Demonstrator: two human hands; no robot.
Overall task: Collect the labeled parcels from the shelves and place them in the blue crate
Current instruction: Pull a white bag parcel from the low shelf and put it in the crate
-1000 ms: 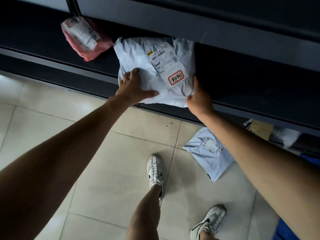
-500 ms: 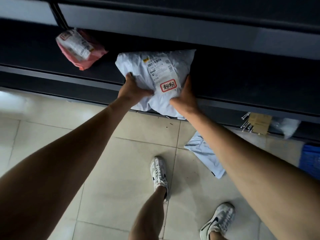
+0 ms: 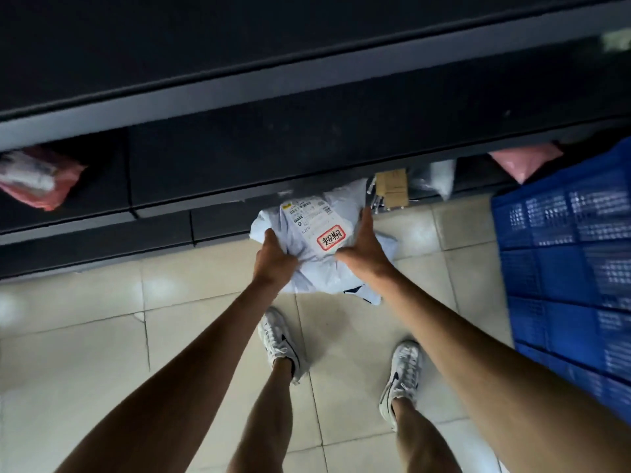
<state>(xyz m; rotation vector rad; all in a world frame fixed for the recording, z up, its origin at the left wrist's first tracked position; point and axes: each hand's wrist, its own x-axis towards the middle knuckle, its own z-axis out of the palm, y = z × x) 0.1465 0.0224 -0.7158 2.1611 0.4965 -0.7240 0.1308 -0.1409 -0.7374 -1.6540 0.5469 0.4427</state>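
A pale grey soft parcel (image 3: 309, 244) with a white shipping label and a red-framed sticker hangs in front of the dark shelf edge, above the tiled floor. My left hand (image 3: 273, 259) grips its left lower side with curled fingers. My right hand (image 3: 363, 247) holds its right side, thumb across the front and fingers along the edge. The blue crate (image 3: 566, 261) stands on the floor at the right, about a hand's length from the parcel. A second pale parcel (image 3: 372, 295) lies on the floor under the held one, mostly hidden.
Dark metal shelves (image 3: 239, 165) run across the top. A pink parcel (image 3: 41, 179) lies on the shelf at left, another pink one (image 3: 522, 162) at right. A small cardboard box (image 3: 392, 187) and a clear bag (image 3: 440, 175) sit on the lowest shelf. My feet stand below.
Both hands have pulled the grey parcel off the shelf, down and toward the right. The view has swung right, bringing the blue crate into sight.
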